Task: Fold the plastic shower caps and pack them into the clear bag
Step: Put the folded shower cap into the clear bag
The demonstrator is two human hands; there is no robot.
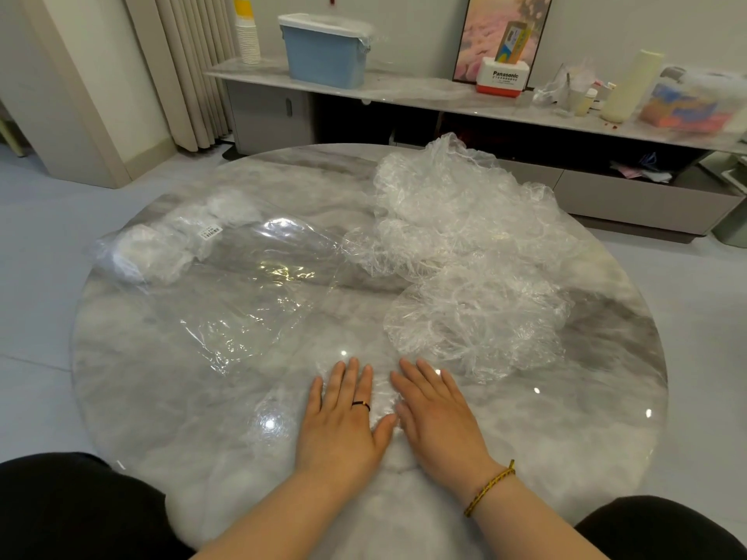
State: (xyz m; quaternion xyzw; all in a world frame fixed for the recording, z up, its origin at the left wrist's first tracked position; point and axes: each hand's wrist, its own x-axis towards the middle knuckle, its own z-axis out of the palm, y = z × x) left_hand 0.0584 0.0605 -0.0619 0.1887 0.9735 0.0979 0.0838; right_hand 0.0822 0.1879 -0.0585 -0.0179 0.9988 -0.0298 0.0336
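Both hands (pixel 339 418) (pixel 440 418) press flat a crinkled, see-through shower cap (pixel 382 394).

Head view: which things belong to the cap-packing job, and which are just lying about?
Job: cap pile; one cap pressed flat under the left hand and right hand; clear bag, partly filled.
Lying about, all on the shelf behind: blue bin, paper cups, Panasonic box, cream cylinder.
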